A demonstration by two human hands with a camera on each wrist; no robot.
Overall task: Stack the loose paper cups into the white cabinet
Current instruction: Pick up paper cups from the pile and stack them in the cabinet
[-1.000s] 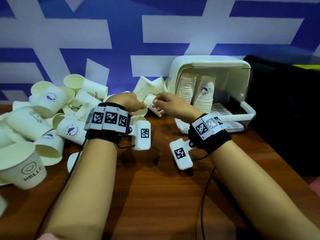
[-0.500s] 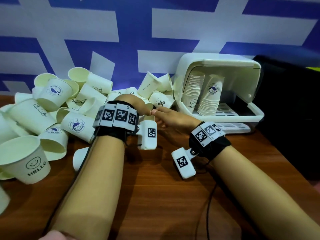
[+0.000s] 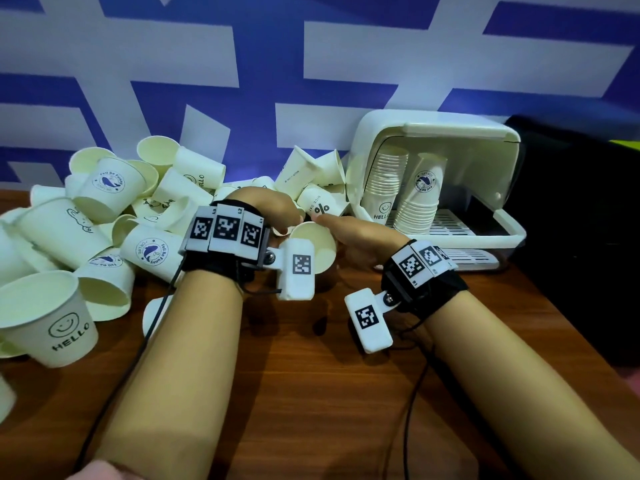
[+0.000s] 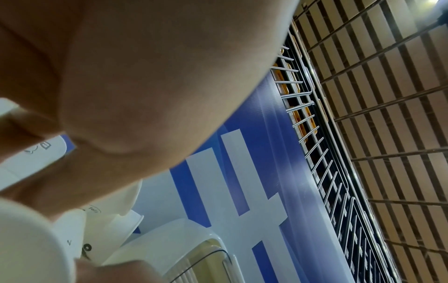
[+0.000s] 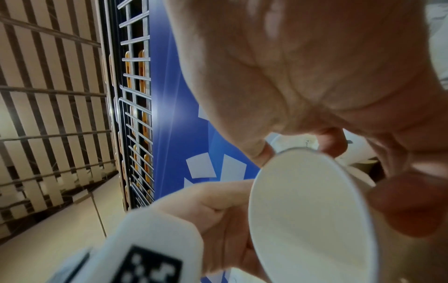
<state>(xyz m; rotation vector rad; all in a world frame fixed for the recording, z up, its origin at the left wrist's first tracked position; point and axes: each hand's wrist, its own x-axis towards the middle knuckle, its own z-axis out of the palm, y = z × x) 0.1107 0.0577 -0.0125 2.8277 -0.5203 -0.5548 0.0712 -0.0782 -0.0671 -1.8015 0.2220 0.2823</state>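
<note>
since a second ago both hands dropped to mid-frame; right hand (image 3: 356, 233) and left hand (image 3: 266, 209) fingers pinch one paper cup (image 3: 317, 245), base hidden behind wrist tag

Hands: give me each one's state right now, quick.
Left hand: grips the paper cup.
Right hand: fingers curled round that same cup.

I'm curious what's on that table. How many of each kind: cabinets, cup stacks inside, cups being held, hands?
white cabinet: 1
cup stacks inside it: 2, the HELLO stack and the whale-logo stack
held cup: 1
hands: 2, the left hand and the right hand
Total: 6
The loose cup pile is too heaped to count.
</note>
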